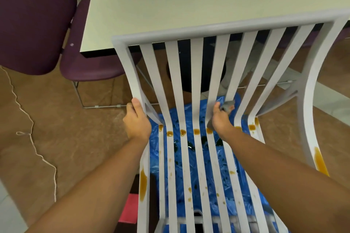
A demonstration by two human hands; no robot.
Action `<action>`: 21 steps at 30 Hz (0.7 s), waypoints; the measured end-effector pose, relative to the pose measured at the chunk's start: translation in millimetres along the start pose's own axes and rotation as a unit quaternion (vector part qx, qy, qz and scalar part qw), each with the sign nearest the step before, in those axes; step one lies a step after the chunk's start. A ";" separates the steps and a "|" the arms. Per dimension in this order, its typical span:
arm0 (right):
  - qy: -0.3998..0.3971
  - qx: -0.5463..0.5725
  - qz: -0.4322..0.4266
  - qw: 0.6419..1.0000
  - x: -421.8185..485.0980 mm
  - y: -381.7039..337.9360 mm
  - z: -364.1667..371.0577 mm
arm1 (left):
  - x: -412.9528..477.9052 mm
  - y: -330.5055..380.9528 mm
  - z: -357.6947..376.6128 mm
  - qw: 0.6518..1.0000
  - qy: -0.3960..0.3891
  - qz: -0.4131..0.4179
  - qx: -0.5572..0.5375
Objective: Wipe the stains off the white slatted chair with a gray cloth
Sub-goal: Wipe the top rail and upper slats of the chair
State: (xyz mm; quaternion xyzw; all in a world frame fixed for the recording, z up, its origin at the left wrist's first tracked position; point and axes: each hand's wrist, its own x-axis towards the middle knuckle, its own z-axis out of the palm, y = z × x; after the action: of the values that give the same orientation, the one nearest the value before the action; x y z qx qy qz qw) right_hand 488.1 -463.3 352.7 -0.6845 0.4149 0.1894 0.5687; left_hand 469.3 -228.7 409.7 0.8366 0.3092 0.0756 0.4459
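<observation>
Amber stains point(197, 131) band the chair point(206, 89) where back meets seat. Our left hand point(136, 122), fingers wrapped around the nine-o'clock frame edge, steadies it, we judge. Our right hand point(220, 117) pinches the cloth point(228, 105) against a slat at centre, just above the stains.

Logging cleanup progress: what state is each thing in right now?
white slatted chair: amber stains along the seat bend and sides
gray cloth: bunched, pressed on a back slat
right hand: gripping the cloth
left hand: holding the chair's left frame
blue plastic sheet: spread underneath, spotted
</observation>
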 end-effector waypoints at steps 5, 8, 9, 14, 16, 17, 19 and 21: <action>-0.042 0.027 0.099 0.994 -22.3 21.2 5.3 | 1.7 -1.1 0.6 1.000 -0.002 0.001 -0.006; 0.001 0.098 0.067 0.993 -36.9 17.1 17.9 | 4.1 -3.8 1.4 1.000 -0.007 -0.001 -0.010; 0.000 0.110 0.048 0.993 -41.4 10.3 22.0 | 5.2 -4.5 1.9 1.000 -0.009 -0.001 -0.012; -0.074 0.180 0.007 0.981 -48.1 -36.1 40.9 | 9.9 -8.7 1.8 1.000 -0.011 0.016 -0.025; -0.081 0.212 -0.012 0.974 -48.4 -45.7 36.9 | 9.8 -9.2 0.5 0.999 -0.012 0.012 -0.029; -0.083 0.233 -0.019 0.969 -52.5 -48.7 31.9 | 8.8 -8.4 -0.9 0.999 -0.014 0.010 -0.031; -0.095 0.276 -0.036 0.956 -63.6 -52.5 19.8 | 7.6 -6.0 -1.9 0.999 -0.021 0.007 -0.030; -0.132 0.291 -0.056 0.946 -81.1 -53.2 9.4 | 6.2 -5.2 -4.2 0.999 -0.026 0.006 -0.022</action>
State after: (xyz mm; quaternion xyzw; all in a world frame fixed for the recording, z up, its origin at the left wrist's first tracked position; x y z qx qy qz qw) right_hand 484.4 -425.5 442.4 -0.4805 0.3340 0.1167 0.8025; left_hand 470.2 -219.9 407.1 0.8299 0.2907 0.0630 0.4720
